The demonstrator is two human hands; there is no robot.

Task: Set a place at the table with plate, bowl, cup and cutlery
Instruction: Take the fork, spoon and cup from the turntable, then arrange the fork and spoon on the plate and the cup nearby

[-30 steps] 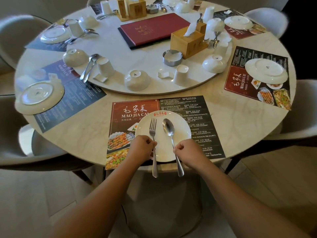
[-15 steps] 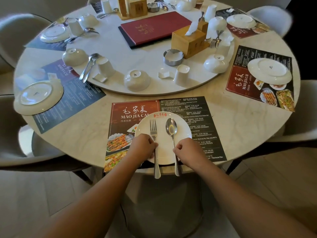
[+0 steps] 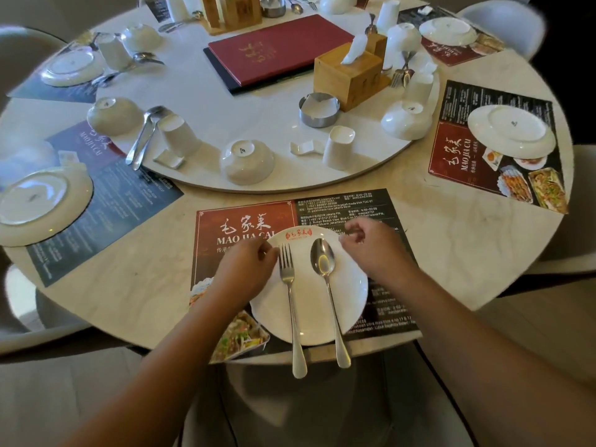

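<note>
Hands are moving off the cutlery handles up to the far rim of the plate (image 3: 351, 295), with the left hand (image 3: 248, 272) and right hand (image 3: 374, 250) on either side. Fork (image 3: 292, 304) and spoon (image 3: 325, 275) are lying free on the plate, handles overhanging the counter (image 3: 451, 253) edge; cutlery step judged done. Left fingers (image 3: 269, 253) are curling at the rim, grip unclear; right fingers (image 3: 350, 237) are hanging loosely curled, holding nothing. Plate: round, glossy white glaze. Cutlery: polished steel. Bowl (image 3: 246, 161) and cup (image 3: 337, 148) are waiting upside down on the turntable (image 3: 225, 108).
</note>
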